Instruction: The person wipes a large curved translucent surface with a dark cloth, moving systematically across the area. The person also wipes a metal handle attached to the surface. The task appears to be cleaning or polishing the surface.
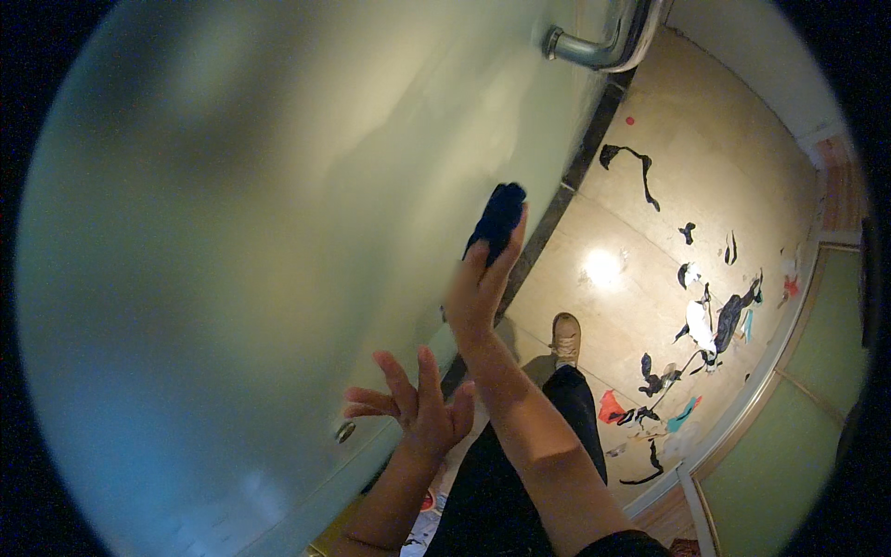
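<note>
A large frosted glass door fills the left and middle of the view. My right hand reaches up along the glass near its right edge and presses a bunched dark blue cloth against it. The fingers lie over and beside the cloth, so part of it is hidden. Lower down, my left hand is spread with nothing in it, its fingertips at or very near the glass; contact cannot be told for sure. A small round metal fitting sits on the glass just below those fingers.
A chrome tubular handle juts from the glass at the top. Black, red, white and teal scraps litter the tiled floor to the right. My shoe stands near the dark floor strip. Green panels stand at far right.
</note>
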`<state>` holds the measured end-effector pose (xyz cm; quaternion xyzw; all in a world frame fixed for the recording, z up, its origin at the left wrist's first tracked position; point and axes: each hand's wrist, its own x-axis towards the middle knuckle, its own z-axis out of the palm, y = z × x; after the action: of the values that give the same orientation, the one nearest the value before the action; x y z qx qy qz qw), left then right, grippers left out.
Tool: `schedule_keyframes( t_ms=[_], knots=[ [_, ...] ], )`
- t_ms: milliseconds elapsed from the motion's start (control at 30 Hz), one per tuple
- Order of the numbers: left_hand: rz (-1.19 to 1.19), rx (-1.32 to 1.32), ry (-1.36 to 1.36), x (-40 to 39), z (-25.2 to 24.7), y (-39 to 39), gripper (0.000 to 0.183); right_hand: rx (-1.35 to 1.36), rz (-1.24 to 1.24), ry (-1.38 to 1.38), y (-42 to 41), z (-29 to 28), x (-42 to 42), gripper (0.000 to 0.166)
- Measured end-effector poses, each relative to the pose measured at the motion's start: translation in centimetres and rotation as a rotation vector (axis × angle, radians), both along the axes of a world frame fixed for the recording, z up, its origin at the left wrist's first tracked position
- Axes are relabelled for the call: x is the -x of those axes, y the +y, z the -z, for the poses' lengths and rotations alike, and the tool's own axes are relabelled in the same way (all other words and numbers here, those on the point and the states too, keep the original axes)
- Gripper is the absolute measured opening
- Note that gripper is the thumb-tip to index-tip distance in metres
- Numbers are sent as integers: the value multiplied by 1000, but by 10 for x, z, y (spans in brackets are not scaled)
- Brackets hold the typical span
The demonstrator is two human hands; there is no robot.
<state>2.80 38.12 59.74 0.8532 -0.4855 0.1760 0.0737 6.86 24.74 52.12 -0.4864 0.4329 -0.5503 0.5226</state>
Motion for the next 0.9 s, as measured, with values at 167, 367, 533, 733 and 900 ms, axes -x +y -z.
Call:
schedule_keyframes(
  t_ms=[167, 367, 533, 733, 900],
  knots=[
    [173, 84, 123, -2, 8, -13, 55, -128, -26, 37, -14, -8, 0, 54],
    [189, 45, 273, -9, 3, -44, 56, 494, -20, -74, -15, -29, -1, 52],
    [31, -188, 497, -11, 2, -77, 56, 480, 6, -79, -40, -11, -5, 53],
    [117, -140, -78, -8, 1, -101, 55, -69, -2, -25, -89, -10, 0, 50],
    [323, 3, 118, -11, 5, -91, 54, 479, 82, -28, -86, -42, -1, 52]
  ],
)
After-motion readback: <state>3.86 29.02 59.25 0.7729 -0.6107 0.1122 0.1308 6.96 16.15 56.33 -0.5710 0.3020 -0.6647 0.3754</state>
